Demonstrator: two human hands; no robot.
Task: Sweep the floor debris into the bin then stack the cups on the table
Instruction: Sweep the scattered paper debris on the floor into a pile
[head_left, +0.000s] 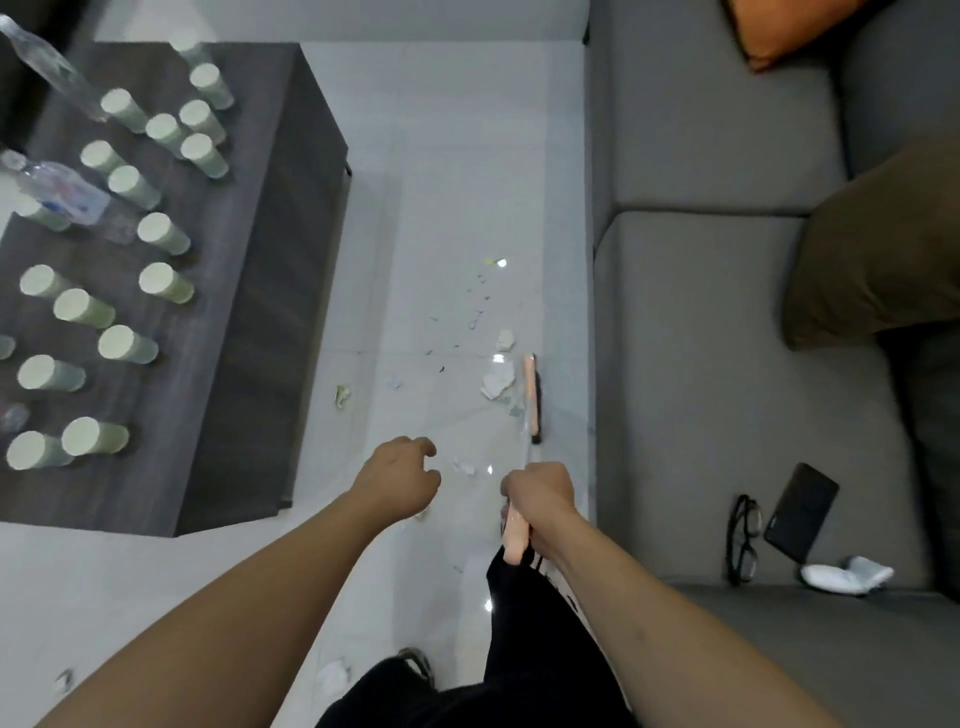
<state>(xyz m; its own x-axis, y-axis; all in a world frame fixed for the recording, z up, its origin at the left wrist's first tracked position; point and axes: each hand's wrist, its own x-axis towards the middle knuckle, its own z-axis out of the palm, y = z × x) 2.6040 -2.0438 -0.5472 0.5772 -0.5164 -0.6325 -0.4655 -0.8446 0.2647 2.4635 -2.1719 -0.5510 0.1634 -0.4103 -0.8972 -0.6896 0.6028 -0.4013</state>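
My right hand (540, 501) grips the pink handle of a broom (531, 400), whose head rests on the white floor beside the sofa base. Scraps of white paper debris (496, 382) lie against the broom head, and smaller bits trail away up the floor (478, 306). A green scrap (343, 395) lies near the table. My left hand (400, 478) hovers over the floor with loosely curled fingers and holds nothing. Several pale green cups (156, 234) stand upside down, scattered over the dark wooden table (270, 291) at the left. No bin is in view.
Clear plastic bottles (57, 192) lie among the cups. A grey sofa (701, 338) fills the right, with glasses (745, 540), a black phone (802, 512), a white cloth (847, 574) and cushions on it. More paper (332, 675) lies by my foot.
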